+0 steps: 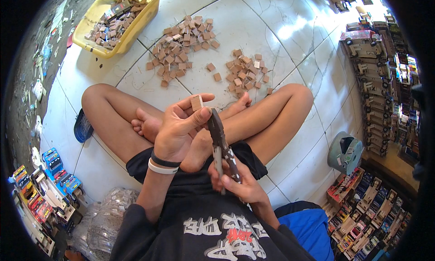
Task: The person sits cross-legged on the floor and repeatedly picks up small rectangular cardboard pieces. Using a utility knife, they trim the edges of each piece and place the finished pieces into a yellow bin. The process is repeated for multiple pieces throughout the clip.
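My left hand [176, 130] is raised in front of my crossed legs. Its thumb and fingers pinch a small wooden block [197, 103], pale on one face and brown on another. In my right hand [242, 185] are dark pliers [216, 129], with the fingers wrapped round their worn, spotted handles. The pliers' head points up and away from me, close to my left thumb and just below the block. Whether the jaws touch the block I cannot tell. Beyond my feet lie a larger pile of brown blocks [183, 45] with thin pins among them and a smaller pile [247, 71] to its right.
At the far left a yellow basin [127, 44] holds more blocks and dark bits. Rows of wooden toy trucks [374, 93] stand along the right. A round grey-green container [342, 154], blue cloth [308, 227], clear plastic bag [106, 220], blue sandal [83, 126] and toy vehicles [56, 170] surround me.
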### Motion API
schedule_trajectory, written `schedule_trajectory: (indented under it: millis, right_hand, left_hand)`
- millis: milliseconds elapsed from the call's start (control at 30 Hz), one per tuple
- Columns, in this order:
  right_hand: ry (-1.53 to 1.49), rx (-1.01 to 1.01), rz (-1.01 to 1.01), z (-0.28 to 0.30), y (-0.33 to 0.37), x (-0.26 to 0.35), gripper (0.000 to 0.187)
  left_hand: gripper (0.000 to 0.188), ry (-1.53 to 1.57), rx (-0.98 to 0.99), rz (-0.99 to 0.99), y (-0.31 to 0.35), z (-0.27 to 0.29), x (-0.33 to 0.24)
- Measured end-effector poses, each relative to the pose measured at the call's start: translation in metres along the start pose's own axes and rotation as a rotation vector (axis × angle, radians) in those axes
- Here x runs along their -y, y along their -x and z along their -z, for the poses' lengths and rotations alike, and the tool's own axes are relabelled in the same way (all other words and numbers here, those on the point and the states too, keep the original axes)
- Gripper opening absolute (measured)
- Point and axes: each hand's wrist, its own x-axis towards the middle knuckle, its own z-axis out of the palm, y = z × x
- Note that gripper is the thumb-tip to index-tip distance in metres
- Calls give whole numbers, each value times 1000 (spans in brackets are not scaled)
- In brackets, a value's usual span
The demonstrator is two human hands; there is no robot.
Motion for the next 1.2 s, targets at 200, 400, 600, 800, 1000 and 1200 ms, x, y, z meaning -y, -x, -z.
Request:
schedule_trajectory:
  millis: [200,400,600,800,1000,1200]
  right_hand:
    - [-266,161,-10,0,-1,-5,61]
    - [-162,106,32,-1,-2,-3,70]
    - [293,-210,-52,-3,-2,14,72]
    - [143,-116,-78,-11,0,31,72]
    - [68,-114,-105,-15,1,35,73]
    - [44,-100,-104,-13,1,35,74]
  left_hand:
    - [39,-77,-17,-31,6,-8,-10]
    - [31,16,-122,-170,-1,-2,-5]
    - [30,-384,-182,-317,0,7,-8]
    - [28,-390,-158,-301,2,-1,-5]
    - [27,-436,-102,-318,4,-2,-7]
    - [26,-498,-64,-342,5,-2,-10]
